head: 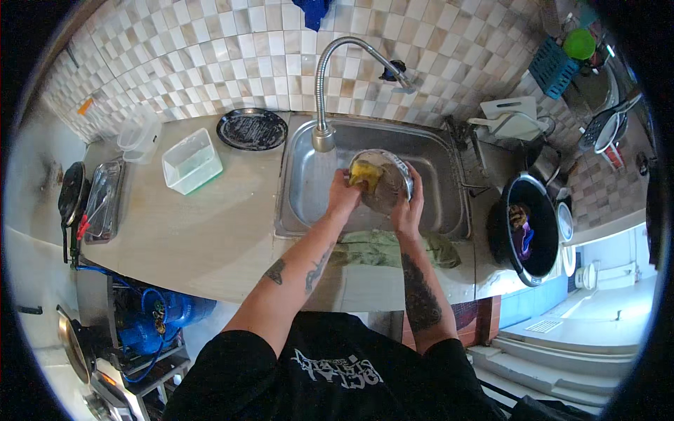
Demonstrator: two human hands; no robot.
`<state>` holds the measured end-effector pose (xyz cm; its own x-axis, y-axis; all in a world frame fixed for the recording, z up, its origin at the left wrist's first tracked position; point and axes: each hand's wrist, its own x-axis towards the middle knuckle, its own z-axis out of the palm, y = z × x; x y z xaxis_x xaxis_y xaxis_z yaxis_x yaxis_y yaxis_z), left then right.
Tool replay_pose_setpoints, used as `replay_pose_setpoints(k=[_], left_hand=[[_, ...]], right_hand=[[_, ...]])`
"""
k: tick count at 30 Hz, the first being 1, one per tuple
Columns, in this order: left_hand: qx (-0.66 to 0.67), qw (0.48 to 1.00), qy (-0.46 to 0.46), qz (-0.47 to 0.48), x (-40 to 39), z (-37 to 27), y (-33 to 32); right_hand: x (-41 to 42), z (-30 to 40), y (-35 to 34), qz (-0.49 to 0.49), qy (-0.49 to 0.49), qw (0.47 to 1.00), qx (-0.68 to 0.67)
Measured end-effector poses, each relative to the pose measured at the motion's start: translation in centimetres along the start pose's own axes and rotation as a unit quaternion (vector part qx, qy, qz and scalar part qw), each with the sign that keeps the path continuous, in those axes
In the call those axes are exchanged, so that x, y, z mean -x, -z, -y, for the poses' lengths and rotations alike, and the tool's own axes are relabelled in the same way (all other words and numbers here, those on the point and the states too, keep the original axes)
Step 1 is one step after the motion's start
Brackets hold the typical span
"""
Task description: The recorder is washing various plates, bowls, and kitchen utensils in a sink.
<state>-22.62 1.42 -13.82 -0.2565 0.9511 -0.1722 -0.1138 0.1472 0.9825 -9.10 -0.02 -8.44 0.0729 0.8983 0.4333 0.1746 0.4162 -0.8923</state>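
Observation:
Over the stainless steel sink (pixel 432 200), a round bowl (pixel 390 181) is held up, its inner side turned towards me. My left hand (pixel 345 193) presses a yellow sponge (pixel 367 173) against the inside of the bowl, near its left rim. The bowl's right rim is gripped by my right hand (pixel 410 202), with the fingers behind it, partly hidden. To the left of the bowl, water runs from the flexible metal faucet (pixel 323 138) into the basin. A folded green cloth (pixel 368 248) lies along the sink's front edge, beneath my forearms.
A black oval plate (pixel 252 129), a white plastic container (pixel 192 162) and clear containers (pixel 139 137) stand left on the counter. Farther left are a glass dish (pixel 103 202) and a black pan (pixel 72 194). A black bucket (pixel 545 231) holding cloths and white cutting boards (pixel 513 118) are right.

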Motion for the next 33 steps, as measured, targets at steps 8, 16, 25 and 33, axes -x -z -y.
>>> replay_pose_setpoints(k=[8, 16, 25, 33], left_hand=[[0.213, 0.954, 0.192, 0.089, 3.2, 1.3, -1.6], [0.202, 0.965, 0.143, 0.085, 4.0, -0.9, 0.0], [-0.024, 0.989, 0.004, 0.148, -1.8, -0.1, 3.0], [0.222, 0.944, 0.226, 0.095, 3.5, 1.7, -2.0]], right_hand=[[-0.6, -0.7, 0.5, -0.023, 0.063, 0.992, 0.103], [-0.7, -0.3, 0.4, -0.062, 0.103, 0.985, 0.122], [-0.2, 0.6, 0.4, 0.029, 0.063, 0.996, 0.054], [-0.3, 0.4, -0.6, -0.040, 0.045, 0.997, 0.045]])
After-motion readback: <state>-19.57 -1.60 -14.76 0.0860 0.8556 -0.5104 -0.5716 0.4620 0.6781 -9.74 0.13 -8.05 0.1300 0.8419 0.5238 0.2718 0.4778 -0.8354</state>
